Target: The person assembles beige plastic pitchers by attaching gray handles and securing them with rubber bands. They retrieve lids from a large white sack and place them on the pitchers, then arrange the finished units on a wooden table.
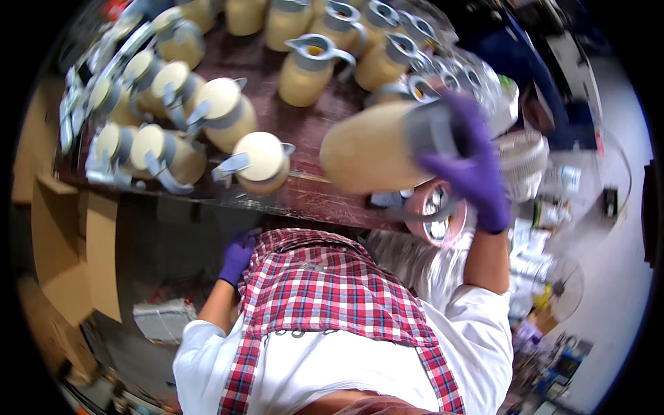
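My right hand (477, 162), in a purple glove, is closed around the grey collar of a beige jug (370, 149). This jug is tipped on its side above the table's near edge, its base pointing left. Low beside the plaid apron hangs my left hand (240, 257), also gloved in purple; its fingers are partly hidden. Just under the held jug is a pink tub (453, 232) with shiny pieces inside. Nearest on the left stands a jug with a cream lid (261, 158) and a grey handle. Behind it, an open-topped jug (308, 72) shows a yellowish inside.
The dark red table (311, 190) carries several lidded jugs on the left and several lidless ones at the back. Grey parts (72, 111) lie along its left edge. Below left are an open cardboard carton (62, 242) and a white box (164, 320). A basket (522, 162) stands right.
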Tool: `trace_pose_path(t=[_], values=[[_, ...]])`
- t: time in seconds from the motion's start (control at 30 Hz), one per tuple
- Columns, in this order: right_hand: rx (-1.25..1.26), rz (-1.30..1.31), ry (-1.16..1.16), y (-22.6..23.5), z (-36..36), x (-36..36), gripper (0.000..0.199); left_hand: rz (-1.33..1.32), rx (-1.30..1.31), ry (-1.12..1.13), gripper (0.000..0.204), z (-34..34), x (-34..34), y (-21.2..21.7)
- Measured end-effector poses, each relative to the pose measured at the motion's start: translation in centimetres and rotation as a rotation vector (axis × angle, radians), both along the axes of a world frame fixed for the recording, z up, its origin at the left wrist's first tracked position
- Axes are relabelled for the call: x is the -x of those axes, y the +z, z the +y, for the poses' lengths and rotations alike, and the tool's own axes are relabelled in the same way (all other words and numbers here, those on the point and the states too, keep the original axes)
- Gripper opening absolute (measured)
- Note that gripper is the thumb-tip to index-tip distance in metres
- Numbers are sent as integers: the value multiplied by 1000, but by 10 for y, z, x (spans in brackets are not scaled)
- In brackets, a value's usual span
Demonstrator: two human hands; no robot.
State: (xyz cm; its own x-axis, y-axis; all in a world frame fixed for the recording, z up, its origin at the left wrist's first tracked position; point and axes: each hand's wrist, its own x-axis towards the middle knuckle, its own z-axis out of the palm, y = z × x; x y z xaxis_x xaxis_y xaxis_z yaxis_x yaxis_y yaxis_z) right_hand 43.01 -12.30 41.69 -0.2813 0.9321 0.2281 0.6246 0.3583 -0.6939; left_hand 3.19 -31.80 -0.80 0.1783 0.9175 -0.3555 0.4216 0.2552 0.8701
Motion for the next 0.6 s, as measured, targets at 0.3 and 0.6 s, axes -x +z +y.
trace_pose_path(t=[0.3, 0.6], values=[[-94, 139, -206, -228, -99, 23, 78, -132, -510, -165, 51, 91, -184, 184], [-123, 242, -686, -264, -156, -181, 35, -148, -537, -135, 48, 134, -202, 144]])
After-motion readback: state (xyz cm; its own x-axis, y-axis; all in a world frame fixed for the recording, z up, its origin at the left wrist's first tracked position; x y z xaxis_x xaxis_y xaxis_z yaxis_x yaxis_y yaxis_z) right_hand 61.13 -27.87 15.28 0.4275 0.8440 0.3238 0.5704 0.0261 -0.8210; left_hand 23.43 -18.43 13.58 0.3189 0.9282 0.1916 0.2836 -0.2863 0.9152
